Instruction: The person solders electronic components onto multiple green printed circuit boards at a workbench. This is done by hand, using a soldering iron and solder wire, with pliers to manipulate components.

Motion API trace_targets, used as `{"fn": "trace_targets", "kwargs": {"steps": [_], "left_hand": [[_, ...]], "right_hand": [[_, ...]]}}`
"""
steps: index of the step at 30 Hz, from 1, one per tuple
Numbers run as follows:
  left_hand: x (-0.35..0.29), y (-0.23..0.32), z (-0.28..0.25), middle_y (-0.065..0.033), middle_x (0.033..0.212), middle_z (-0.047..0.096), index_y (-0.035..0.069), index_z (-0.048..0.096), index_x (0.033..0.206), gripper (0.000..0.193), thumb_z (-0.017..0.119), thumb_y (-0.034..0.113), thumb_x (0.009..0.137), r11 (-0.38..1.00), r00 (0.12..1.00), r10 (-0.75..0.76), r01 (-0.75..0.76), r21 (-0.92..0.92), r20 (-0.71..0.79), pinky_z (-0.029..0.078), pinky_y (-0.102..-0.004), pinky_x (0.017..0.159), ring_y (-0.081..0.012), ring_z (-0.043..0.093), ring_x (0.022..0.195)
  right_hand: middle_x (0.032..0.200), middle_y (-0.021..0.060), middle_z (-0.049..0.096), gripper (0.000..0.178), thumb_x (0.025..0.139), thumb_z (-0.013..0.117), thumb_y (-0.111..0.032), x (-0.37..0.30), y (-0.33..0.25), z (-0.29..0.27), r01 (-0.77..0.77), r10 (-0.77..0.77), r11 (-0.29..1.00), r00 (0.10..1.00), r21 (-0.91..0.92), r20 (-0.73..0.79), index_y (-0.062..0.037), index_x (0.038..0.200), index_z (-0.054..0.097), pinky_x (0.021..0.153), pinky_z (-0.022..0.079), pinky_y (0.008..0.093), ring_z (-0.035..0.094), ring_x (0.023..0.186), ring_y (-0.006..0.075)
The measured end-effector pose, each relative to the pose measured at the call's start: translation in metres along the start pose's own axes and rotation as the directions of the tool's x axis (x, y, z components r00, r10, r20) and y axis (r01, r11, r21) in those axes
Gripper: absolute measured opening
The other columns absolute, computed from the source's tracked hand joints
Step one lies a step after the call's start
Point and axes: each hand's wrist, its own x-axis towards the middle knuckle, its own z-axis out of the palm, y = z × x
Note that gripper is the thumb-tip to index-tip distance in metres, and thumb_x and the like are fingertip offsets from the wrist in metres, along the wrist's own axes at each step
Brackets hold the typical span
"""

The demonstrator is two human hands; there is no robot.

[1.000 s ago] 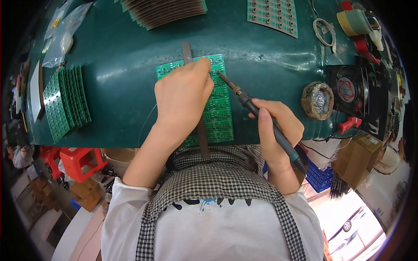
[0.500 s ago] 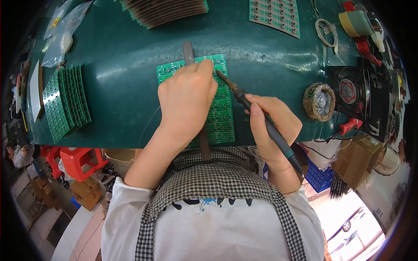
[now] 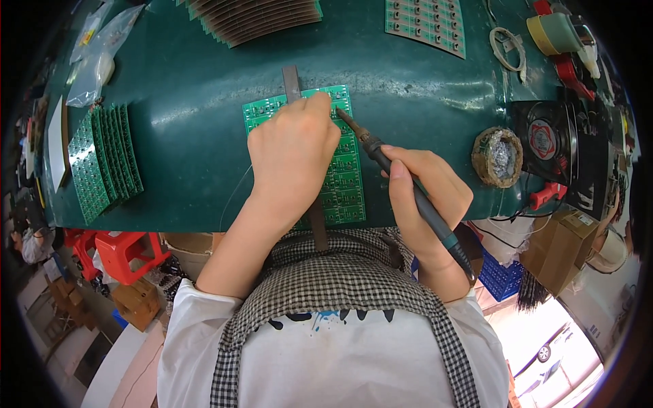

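A green circuit board panel lies on the table in front of me, with a dark flat strip sticking out past its far and near edges. My left hand is closed over the board, its fingertips pinched together and mostly hidden. Thin solder wire trails out from beside that wrist. Held like a pen in my right hand is a soldering iron. The iron's tip meets the board's upper right part, just right of my left fingers; exact contact is too small to tell.
Circuit boards stand in a row on the left. More stacked boards and a populated panel lie at the back. To the right are a round holder with silvery filling, a black fan and tape rolls.
The view has shifted very slightly. Both hands, the iron and the board hold nearly the same places, the iron's tip still at the same part of the board.
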Motion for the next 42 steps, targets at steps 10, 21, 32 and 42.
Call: {"fn": "trace_targets", "kwargs": {"steps": [10, 21, 32, 42], "left_hand": [[0.001, 0.002, -0.003, -0.0082, 0.076, 0.064, 0.007, 0.06, 0.082, 0.007, 0.064, 0.013, 0.079, 1.0, 1.0, 0.002, -0.003, 0.025, 0.026, 0.047, -0.0395, 0.059, -0.0282, 0.063, 0.07], [-0.001, -0.001, -0.004, -0.0064, 0.084, 0.067, 0.007, 0.067, 0.083, 0.007, 0.063, 0.012, 0.081, 0.998, 0.998, 0.034, -0.036, 0.045, 0.045, 0.05, -0.0371, 0.065, -0.0271, 0.064, 0.078], [0.002, 0.0, -0.009, -0.0074, 0.083, 0.067, 0.006, 0.067, 0.084, 0.009, 0.064, 0.014, 0.081, 0.998, 0.994, 0.009, -0.015, 0.058, 0.111, 0.049, -0.0384, 0.065, -0.0286, 0.064, 0.077], [-0.027, -0.024, -0.046, -0.008, 0.071, 0.062, 0.004, 0.063, 0.088, 0.007, 0.065, 0.007, 0.082, 0.885, 0.967, -0.2, 0.11, -0.452, -0.158, 0.043, -0.0296, 0.056, -0.0185, 0.057, 0.061]], "right_hand": [[0.075, 0.0131, 0.066, 0.015, 0.075, 0.064, 0.006, -0.001, 0.001, 0.001, -0.009, 0.009, 1.0, 1.0, -0.006, 0.013, 0.0019, 0.089, 0.067, 0.055, 0.051, 0.0276, 0.065, 0.062, 0.0218], [0.075, 0.0137, 0.067, 0.015, 0.075, 0.064, 0.006, -0.01, -0.001, -0.005, -0.05, 0.051, 0.998, 0.998, 0.043, -0.027, 0.0028, 0.089, 0.067, 0.056, 0.05, 0.0268, 0.065, 0.063, 0.0214], [0.078, 0.0156, 0.068, 0.013, 0.076, 0.064, 0.005, -0.018, 0.003, -0.009, 0.004, -0.005, 1.0, 0.997, -0.012, -0.082, 0.0043, 0.089, 0.066, 0.059, 0.052, 0.0276, 0.067, 0.065, 0.0245], [0.097, 0.0191, 0.068, 0.025, 0.094, 0.057, -0.017, -0.027, -0.008, -0.007, -0.169, 0.155, 0.98, 0.979, 0.103, 0.132, 0.0035, 0.107, 0.06, 0.056, 0.051, 0.0239, 0.066, 0.063, 0.0159]]}}
